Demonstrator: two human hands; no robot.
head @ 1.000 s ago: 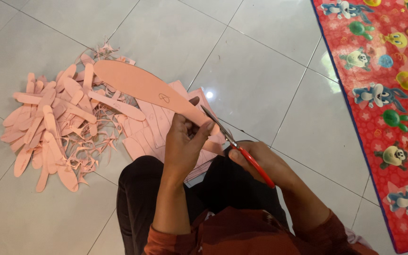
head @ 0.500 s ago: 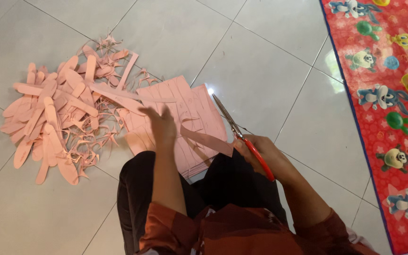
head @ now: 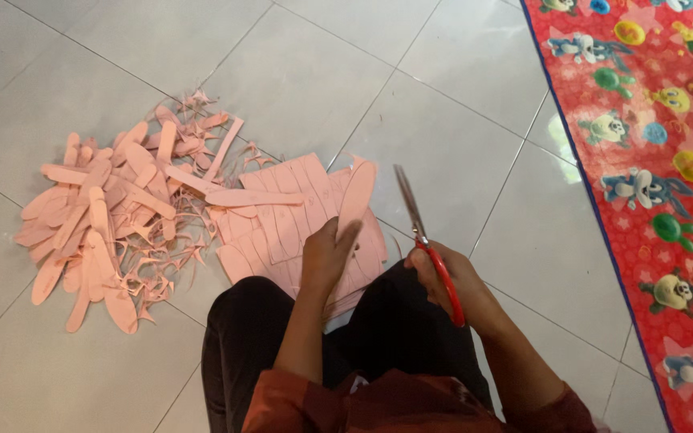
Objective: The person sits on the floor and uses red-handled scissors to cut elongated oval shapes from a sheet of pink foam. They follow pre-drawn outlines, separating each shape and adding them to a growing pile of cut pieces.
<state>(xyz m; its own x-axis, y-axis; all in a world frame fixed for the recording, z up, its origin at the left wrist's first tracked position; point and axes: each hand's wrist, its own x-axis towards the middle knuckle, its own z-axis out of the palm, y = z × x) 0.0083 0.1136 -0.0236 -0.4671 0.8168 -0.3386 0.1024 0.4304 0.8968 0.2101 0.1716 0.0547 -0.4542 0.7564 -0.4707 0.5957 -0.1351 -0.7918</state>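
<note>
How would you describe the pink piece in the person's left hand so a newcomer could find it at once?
Start at the stack of pink marked sheets on the grey tiled floor. At its right edge, the left hand lifts one pink sole-shaped piece. Unlike the cut pieces piled at left, it stands raised beside the red-handled scissors.

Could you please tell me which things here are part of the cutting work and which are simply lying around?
In use: left hand holding pink strip; right hand with red-handled scissors; marked pink sheets; pile of cut pieces.
Lying about: cartoon-print mat.

Left hand (head: pixel 326 256) dropped 1 cut piece — now lifts another pink strip (head: pixel 356 196).
</note>
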